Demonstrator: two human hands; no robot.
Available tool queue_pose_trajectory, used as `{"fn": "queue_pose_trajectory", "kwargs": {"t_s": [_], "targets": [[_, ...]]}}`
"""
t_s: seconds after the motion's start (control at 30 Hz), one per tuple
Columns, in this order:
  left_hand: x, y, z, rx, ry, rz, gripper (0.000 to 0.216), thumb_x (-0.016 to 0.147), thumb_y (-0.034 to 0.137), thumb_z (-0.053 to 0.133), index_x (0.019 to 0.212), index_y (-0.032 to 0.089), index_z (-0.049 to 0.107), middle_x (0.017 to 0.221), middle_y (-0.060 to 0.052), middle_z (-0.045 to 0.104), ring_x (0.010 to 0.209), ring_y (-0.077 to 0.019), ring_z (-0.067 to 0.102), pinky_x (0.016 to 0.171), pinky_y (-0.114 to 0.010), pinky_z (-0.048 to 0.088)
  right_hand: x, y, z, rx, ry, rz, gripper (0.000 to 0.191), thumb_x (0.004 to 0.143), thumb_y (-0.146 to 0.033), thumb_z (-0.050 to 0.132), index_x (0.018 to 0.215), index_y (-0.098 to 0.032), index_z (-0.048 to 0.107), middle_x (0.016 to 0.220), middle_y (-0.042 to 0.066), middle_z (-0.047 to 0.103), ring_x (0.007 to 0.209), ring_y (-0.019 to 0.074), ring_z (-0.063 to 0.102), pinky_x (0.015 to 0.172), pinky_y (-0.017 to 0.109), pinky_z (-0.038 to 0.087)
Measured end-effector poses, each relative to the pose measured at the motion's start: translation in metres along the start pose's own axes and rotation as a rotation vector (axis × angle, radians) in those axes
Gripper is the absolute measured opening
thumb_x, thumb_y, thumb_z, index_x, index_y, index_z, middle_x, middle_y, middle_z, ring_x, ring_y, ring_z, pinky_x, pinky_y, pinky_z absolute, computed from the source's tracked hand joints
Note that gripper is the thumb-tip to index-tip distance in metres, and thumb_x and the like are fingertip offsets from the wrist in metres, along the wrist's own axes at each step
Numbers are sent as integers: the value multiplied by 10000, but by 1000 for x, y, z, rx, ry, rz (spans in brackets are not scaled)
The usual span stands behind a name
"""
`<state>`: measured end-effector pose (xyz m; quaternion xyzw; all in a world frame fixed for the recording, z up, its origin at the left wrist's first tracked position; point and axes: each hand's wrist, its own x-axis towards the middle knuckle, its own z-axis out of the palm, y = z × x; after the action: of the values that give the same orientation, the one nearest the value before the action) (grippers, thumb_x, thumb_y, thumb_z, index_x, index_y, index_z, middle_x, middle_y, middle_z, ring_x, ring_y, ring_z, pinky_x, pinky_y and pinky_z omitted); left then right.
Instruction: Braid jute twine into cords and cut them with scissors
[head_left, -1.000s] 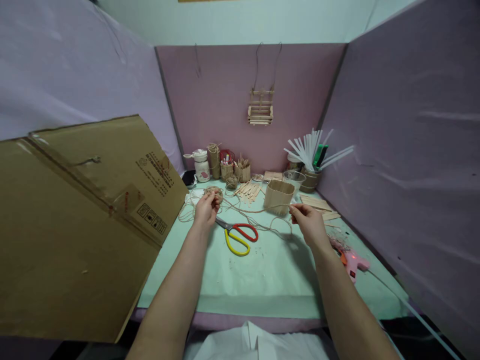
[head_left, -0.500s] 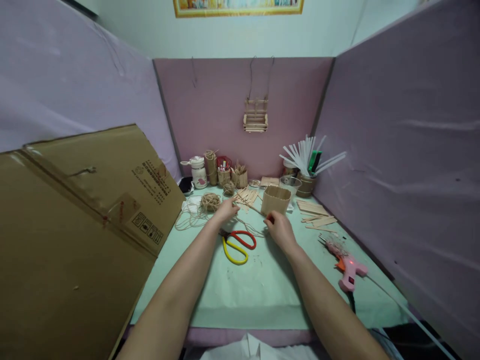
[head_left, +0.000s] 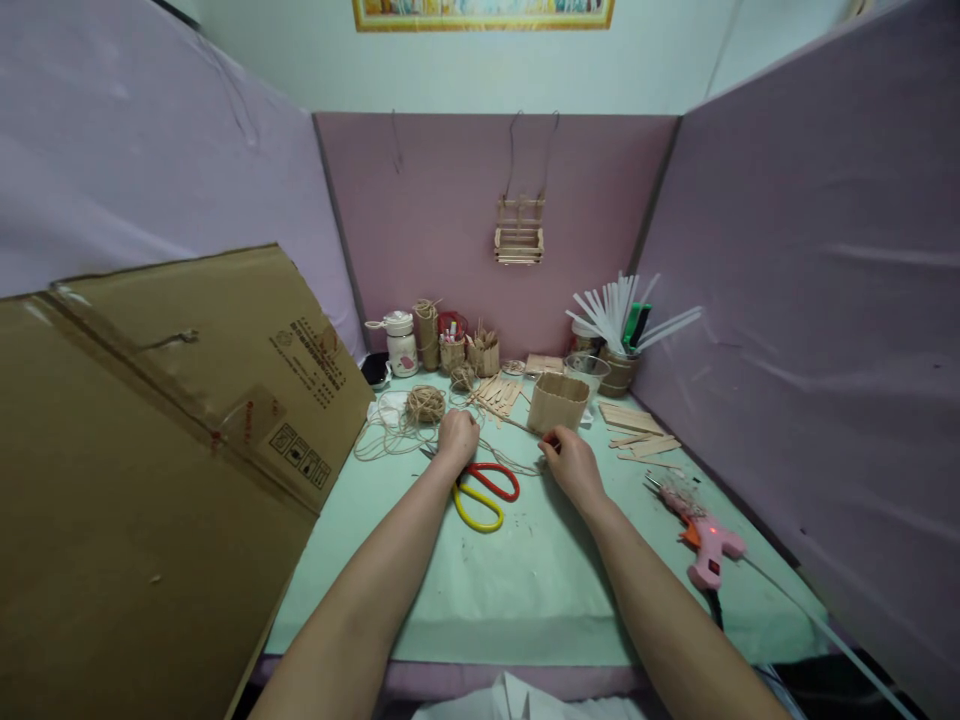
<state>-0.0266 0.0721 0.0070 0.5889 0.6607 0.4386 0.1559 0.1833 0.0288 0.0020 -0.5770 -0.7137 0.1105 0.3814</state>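
Observation:
My left hand (head_left: 458,437) is closed, its fingers curled, just in front of a ball of jute twine (head_left: 425,404); what is in its grasp is hidden. My right hand (head_left: 571,462) pinches what looks like a strand of twine (head_left: 517,425), close to the front of an upright container of craft sticks (head_left: 558,403). Beneath my left wrist lie scissors (head_left: 491,500) with one red and one yellow handle, blades partly covered by the hand. Loose twine spreads over the table between both hands.
A pink hot glue gun (head_left: 705,540) with its cord lies at the right. Craft sticks (head_left: 641,430) are behind it. Glue sticks (head_left: 619,310) stand in a pot near a clear plastic cup (head_left: 587,372). Cardboard (head_left: 187,450) leans at the left. A white bottle (head_left: 401,345) stands at the back.
My left hand has drawn slightly nearer, its fingers now curled in where they reached forward before. My right hand keeps its pinch by the container. The view has shifted a little.

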Motion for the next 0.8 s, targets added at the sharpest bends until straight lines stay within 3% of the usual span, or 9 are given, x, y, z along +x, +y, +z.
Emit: {"fn": "queue_pose_trajectory", "kwargs": {"t_s": [0.1, 0.23, 0.33, 0.43, 0.5, 0.53, 0.63, 0.7, 0.8], "targets": [[5, 11, -19, -322, 15, -74, 141, 652, 116, 634, 567, 165, 532, 617, -22, 544, 708, -157, 551, 750, -290, 438, 2, 6, -8, -14, 99, 40, 157, 789, -287, 444, 746, -188, 557, 773, 51, 596, 706, 175, 508, 649, 281, 345], [11, 43, -77, -1030, 117, -155, 104, 786, 227, 564, 751, 189, 474, 671, 25, 549, 552, -70, 505, 559, -183, 409, 3, 13, -19, -47, 191, 169, 184, 794, -239, 409, 809, -174, 581, 810, 71, 601, 747, 187, 515, 674, 292, 348], [11, 76, -131, -1183, 353, 54, 147, 801, 223, 576, 772, 196, 434, 580, 74, 425, 415, -24, 334, 444, -132, 288, 1, 15, -24, -139, 173, 233, 206, 789, -184, 407, 844, -160, 603, 838, 102, 603, 793, 208, 516, 694, 311, 346], [-1, 105, -161, -1060, 653, 320, 121, 841, 279, 548, 830, 200, 457, 599, 72, 387, 447, -28, 344, 458, -133, 284, -2, 12, -24, -281, 162, 289, 218, 769, -162, 452, 896, -147, 629, 933, 161, 592, 910, 269, 501, 733, 360, 344], [-15, 115, -154, -888, 715, 458, 119, 845, 294, 547, 838, 190, 489, 636, 56, 414, 514, -42, 388, 497, -147, 311, -4, 8, -21, -296, 186, 301, 229, 760, -197, 496, 939, -149, 631, 1020, 184, 571, 985, 309, 474, 758, 397, 348], [-24, 116, -143, -789, 652, 477, 124, 835, 295, 561, 820, 182, 512, 666, 42, 450, 546, -50, 409, 523, -159, 330, -5, 4, -20, -258, 195, 281, 230, 759, -222, 510, 943, -155, 631, 1040, 179, 567, 1001, 314, 468, 771, 408, 352], [-48, 103, -92, -532, 262, 434, 108, 815, 269, 568, 767, 172, 577, 669, 17, 518, 600, -82, 453, 566, -191, 353, -4, -9, -15, 29, 121, 136, 199, 765, -296, 523, 861, -168, 639, 956, 121, 605, 924, 255, 509, 782, 383, 382], [-59, 87, -56, -420, 17, 365, 112, 816, 254, 544, 764, 170, 597, 654, 12, 543, 602, -97, 467, 579, -209, 358, -2, -22, -13, 316, -34, 62, 233, 750, -359, 554, 851, -169, 643, 879, 81, 626, 817, 200, 534, 741, 334, 408], [-69, 66, -20, -358, -105, 251, 126, 812, 248, 516, 750, 170, 594, 626, 17, 547, 585, -103, 466, 585, -221, 355, 4, -42, -9, 710, -288, 77, 388, 703, -455, 612, 965, -169, 631, 809, 37, 626, 720, 152, 527, 626, 267, 406]]}}
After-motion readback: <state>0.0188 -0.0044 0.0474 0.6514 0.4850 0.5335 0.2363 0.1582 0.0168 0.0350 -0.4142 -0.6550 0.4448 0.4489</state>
